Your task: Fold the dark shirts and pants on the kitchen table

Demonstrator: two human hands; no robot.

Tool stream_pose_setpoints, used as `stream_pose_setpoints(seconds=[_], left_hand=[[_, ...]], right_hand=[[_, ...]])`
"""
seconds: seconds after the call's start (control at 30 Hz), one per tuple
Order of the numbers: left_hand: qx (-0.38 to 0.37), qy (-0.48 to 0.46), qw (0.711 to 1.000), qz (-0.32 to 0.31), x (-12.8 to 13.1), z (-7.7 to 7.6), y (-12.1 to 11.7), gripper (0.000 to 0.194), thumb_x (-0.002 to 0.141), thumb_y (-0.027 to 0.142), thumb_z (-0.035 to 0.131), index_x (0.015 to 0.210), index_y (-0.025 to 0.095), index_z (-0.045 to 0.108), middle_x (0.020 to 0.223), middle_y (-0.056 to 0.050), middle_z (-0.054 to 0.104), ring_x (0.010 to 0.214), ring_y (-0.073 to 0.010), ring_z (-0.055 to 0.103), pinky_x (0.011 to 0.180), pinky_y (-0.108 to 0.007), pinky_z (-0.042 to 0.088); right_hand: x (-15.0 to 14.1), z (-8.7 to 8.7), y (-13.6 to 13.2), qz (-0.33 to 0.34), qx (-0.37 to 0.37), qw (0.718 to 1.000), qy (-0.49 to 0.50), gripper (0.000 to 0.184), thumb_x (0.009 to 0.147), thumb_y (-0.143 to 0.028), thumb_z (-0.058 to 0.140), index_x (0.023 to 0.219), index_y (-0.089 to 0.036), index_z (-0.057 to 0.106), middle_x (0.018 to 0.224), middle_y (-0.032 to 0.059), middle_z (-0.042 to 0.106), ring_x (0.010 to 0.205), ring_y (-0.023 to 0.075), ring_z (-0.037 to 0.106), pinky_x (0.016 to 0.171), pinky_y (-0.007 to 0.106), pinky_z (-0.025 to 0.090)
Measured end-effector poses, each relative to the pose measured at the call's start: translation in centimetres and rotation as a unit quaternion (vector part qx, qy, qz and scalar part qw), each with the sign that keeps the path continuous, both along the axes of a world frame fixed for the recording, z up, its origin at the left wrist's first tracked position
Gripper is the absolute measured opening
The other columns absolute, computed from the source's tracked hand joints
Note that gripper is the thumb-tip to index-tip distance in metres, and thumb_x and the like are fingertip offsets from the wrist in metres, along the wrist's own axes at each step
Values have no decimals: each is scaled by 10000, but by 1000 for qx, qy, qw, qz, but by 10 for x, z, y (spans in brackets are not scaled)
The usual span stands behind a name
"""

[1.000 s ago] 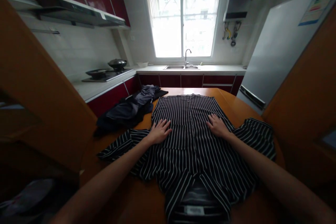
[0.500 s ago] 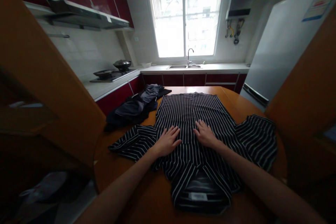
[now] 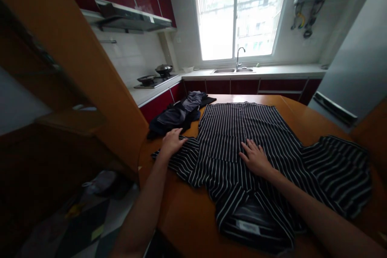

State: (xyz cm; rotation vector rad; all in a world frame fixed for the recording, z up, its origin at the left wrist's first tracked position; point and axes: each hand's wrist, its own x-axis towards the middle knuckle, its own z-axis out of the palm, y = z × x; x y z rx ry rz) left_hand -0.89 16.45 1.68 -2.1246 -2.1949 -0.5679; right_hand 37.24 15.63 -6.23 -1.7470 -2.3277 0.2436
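A black shirt with white stripes [image 3: 223,141] lies spread out on the wooden table, its collar and label toward me and its hem toward the window. My right hand [image 3: 256,159] rests flat on the middle of the shirt with its fingers apart. Over the sleeve on the left side is my left hand [image 3: 173,143], thumb apart from the fingers; whether it touches the cloth I cannot tell. The other sleeve [image 3: 338,169] stretches out to the right, slightly rumpled.
A pile of dark clothes [image 3: 181,115] sits on the table [image 3: 181,209] at the back left. Beyond are a stove with pans [image 3: 163,70], a counter with a sink [image 3: 232,71] and a fridge [image 3: 353,60]. A wooden frame [image 3: 99,68] rises at the left.
My left hand has left the shirt's middle and moved left to the sleeve. My right hand stays on the shirt. The view has turned to the left.
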Motion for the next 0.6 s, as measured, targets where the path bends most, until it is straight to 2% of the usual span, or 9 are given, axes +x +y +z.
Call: stream_pose_setpoints(seconds=[0.07,0.17,0.27,0.43,0.53,0.6], left_hand=[[-32,31,997,63,-25,-6,-10,681,816,325,679,1437,110,501,1458,-179,515,1347,-335,481,1126,-425,386],[-42,56,996,48,-38,-24,-31,769,761,221,644,1496,149,429,1504,-144,462,1373,-307,446,1139,-392,372],[-32,77,995,53,-39,-34,-53,690,765,195,589,1449,200,495,1432,-112,524,1312,-293,491,1121,-394,382],[-39,99,986,128,-56,-35,-80,517,841,229,500,1344,224,621,1278,-107,593,1182,-288,552,1032,-385,444],[-53,97,987,120,-66,-31,-87,459,880,238,459,1280,218,681,1191,-107,623,1110,-270,583,988,-359,465],[-59,105,987,106,-68,-22,-86,407,900,237,435,1165,196,740,1110,-120,655,1041,-267,612,945,-350,474]], right_hand=[[0,-3,1,0,3,1000,-2,634,1002,-491,338,1537,-154,387,1632,162,262,1528,309,150,1206,548,146],[1,-8,3,-2,11,1000,2,629,996,-487,350,1531,-161,396,1629,162,272,1525,310,165,1204,549,151],[2,-10,4,-3,16,1000,0,628,994,-490,350,1533,-170,393,1628,156,279,1522,313,179,1200,551,159],[1,-10,3,-4,13,1000,-5,614,999,-464,366,1532,-160,395,1624,171,281,1519,322,184,1193,556,176],[-1,-7,1,-8,16,1000,13,598,992,-424,405,1516,-134,419,1616,191,289,1515,338,193,1186,579,190],[-3,-1,0,-10,37,998,47,567,979,-389,439,1470,-109,482,1596,204,326,1508,349,208,1183,591,202]])
